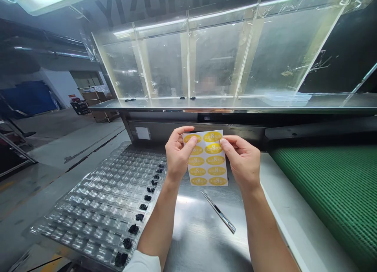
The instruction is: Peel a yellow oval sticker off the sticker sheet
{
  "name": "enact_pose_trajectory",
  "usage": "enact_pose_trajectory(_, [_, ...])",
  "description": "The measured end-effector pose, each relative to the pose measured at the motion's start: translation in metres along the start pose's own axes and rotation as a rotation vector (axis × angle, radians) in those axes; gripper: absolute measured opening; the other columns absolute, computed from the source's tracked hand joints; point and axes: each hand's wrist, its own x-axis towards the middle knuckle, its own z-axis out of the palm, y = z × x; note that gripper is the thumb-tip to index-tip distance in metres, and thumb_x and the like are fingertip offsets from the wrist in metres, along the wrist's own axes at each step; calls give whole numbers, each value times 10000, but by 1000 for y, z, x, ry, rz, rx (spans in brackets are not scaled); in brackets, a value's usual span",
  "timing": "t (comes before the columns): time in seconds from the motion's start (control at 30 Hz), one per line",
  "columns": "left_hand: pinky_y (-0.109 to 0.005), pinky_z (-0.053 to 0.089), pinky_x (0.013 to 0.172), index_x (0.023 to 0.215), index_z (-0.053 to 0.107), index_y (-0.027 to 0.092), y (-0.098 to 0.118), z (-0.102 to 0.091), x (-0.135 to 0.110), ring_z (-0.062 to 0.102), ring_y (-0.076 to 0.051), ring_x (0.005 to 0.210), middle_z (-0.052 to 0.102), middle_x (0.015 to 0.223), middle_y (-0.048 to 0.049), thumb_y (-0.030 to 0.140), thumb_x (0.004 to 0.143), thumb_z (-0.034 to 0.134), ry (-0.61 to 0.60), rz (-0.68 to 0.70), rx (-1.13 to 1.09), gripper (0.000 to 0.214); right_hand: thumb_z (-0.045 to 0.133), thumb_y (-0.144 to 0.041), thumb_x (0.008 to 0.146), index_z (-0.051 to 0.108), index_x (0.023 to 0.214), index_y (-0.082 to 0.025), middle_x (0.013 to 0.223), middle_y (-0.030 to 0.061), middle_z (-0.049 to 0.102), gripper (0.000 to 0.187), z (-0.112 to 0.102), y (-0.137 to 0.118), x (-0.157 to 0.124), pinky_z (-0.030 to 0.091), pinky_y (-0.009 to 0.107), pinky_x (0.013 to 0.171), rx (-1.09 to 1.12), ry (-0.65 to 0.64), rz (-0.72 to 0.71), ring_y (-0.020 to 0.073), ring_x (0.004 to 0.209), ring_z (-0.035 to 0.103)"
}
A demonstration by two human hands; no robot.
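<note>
I hold a white sheet of yellow oval stickers (208, 164) upright in front of me, above a steel worktop (200, 232). My left hand (176, 156) grips the sheet's upper left corner, thumb on the top sticker. My right hand (243, 160) pinches the sheet's upper right edge, fingertips at a sticker in the second row. Below the sheet, a pair of metal tweezers (218, 211) lies on the worktop, apart from both hands.
A clear plastic blister tray (97, 209) with several small black parts along its right column lies to the left. A green conveyor belt (338, 189) runs on the right. Clear acrylic guard panels (218, 56) stand behind a shelf ahead. Cartons stand on the factory floor far left.
</note>
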Motion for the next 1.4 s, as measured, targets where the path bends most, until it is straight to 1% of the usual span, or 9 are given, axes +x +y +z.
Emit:
enact_pose_trajectory(0.33, [-177, 495, 569, 1125, 710, 200, 1, 0, -1, 634, -103, 621, 663, 741, 18, 337, 861, 809, 6, 3, -11, 314, 793, -474, 894, 785, 975, -187, 882, 60, 745, 299, 0, 0, -1, 595, 259, 630, -7, 16, -1, 196, 743, 712])
enact_pose_trajectory(0.4, [-189, 512, 581, 1131, 698, 201, 2, 0, -1, 651, -114, 632, 678, 749, 14, 342, 853, 818, -9, -24, -48, 334, 793, -478, 892, 783, 977, -184, 882, 60, 744, 306, 1, 0, -1, 593, 261, 628, -9, 22, 2, 196, 744, 710])
enact_pose_trajectory(0.57, [-264, 582, 634, 1164, 654, 194, 3, 0, -1, 714, -171, 672, 735, 822, -24, 383, 833, 834, -74, -124, -196, 421, 791, -470, 889, 776, 955, -187, 842, 50, 732, 292, 1, -2, -1, 578, 260, 616, -7, 22, -3, 191, 724, 695])
enact_pose_trajectory(0.87, [-269, 588, 633, 1151, 658, 194, 3, 1, 0, 733, -180, 693, 756, 851, -34, 386, 822, 850, -60, -122, -192, 427, 775, -466, 894, 749, 908, -184, 808, 40, 705, 284, 0, -4, -1, 549, 265, 613, -5, 20, -12, 185, 708, 666])
enact_pose_trajectory(1.03, [-260, 588, 635, 1130, 663, 197, 3, 2, 0, 733, -175, 713, 755, 868, -31, 359, 827, 845, -49, -115, -208, 389, 808, -476, 866, 743, 900, -192, 816, 37, 708, 293, 1, -5, -1, 557, 265, 622, 55, -14, 11, 182, 708, 667])
enact_pose_trajectory(1.1, [-264, 591, 636, 1140, 663, 204, 2, 3, -1, 734, -174, 707, 754, 870, -27, 355, 839, 838, -70, -121, -219, 380, 827, -486, 852, 741, 917, -194, 843, 41, 717, 311, 2, -6, -1, 568, 270, 642, 103, -45, 34, 183, 725, 675])
enact_pose_trajectory(1.23, [-278, 604, 663, 1182, 663, 211, 2, 6, -4, 739, -180, 718, 758, 885, -29, 379, 829, 855, -136, -161, -215, 435, 839, -509, 846, 716, 951, -192, 874, 53, 727, 356, 2, -7, -3, 583, 292, 645, 186, -123, 167, 201, 737, 690])
enact_pose_trajectory(1.3, [-280, 609, 687, 1223, 659, 216, 3, 7, -5, 745, -184, 742, 762, 899, -30, 377, 792, 891, -177, -184, -210, 516, 850, -511, 829, 695, 916, -189, 847, 48, 718, 368, 2, -8, -4, 578, 292, 618, 218, -115, 212, 196, 703, 677])
enact_pose_trajectory(1.4, [-303, 623, 728, 1335, 623, 233, 5, 8, -5, 759, -205, 788, 776, 945, -39, 341, 723, 946, -264, -245, -242, 701, 860, -495, 811, 675, 872, -189, 808, 37, 700, 363, 3, -12, -6, 557, 276, 580, 245, -73, 217, 178, 656, 649])
